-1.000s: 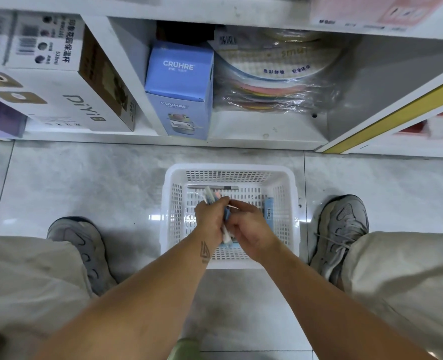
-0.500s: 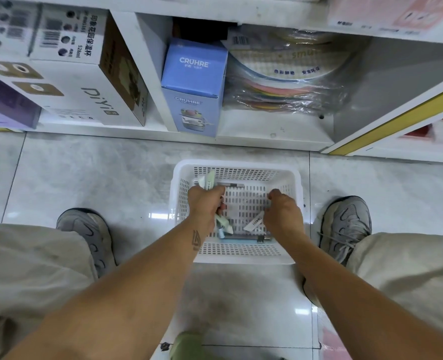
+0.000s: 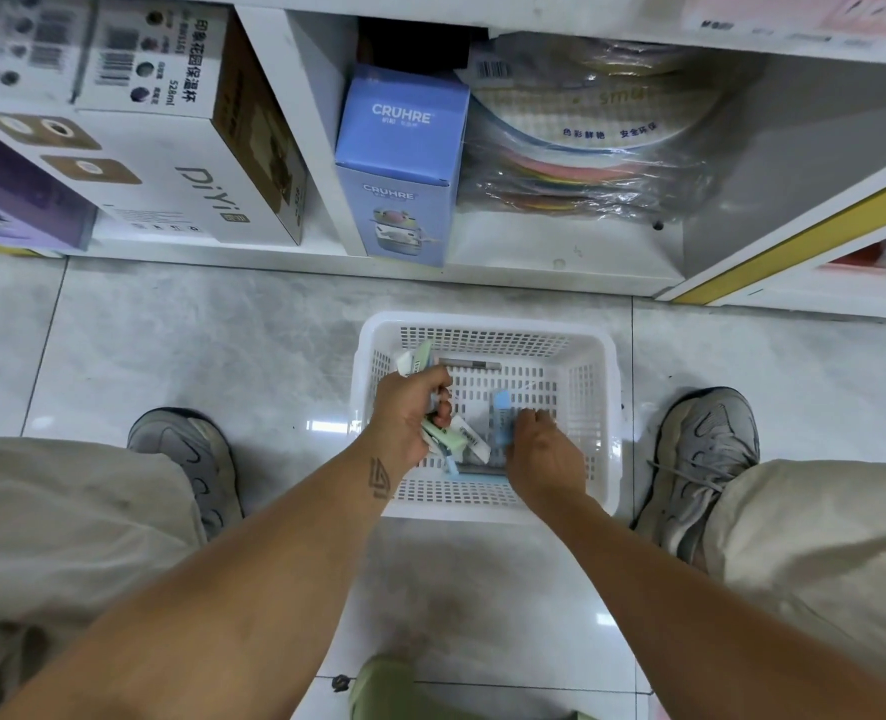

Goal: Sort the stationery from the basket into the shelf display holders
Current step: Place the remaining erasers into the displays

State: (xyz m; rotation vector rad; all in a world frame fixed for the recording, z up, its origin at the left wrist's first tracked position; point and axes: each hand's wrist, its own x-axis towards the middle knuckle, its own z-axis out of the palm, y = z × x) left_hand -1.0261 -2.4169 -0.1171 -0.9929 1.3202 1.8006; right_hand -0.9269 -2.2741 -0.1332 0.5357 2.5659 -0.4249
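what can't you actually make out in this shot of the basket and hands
1. Head view: how many items the left hand grips; its fingers cover the bundle's middle.
2. Head view: whether the right hand already pinches the blue item; its fingertips are turned away.
3. Head view: what lies at the near end of the basket; both hands cover it.
4. Head view: the shelf display holders; none are in the frame.

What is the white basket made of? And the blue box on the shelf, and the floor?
The white basket looks like moulded plastic, slightly glossy, with rows of even slots in its walls. The blue box seems to be printed cardboard, matte, with crisp folded edges. The floor looks like polished grey stone or ceramic tile: it mirrors the lights and shows thin grout lines.
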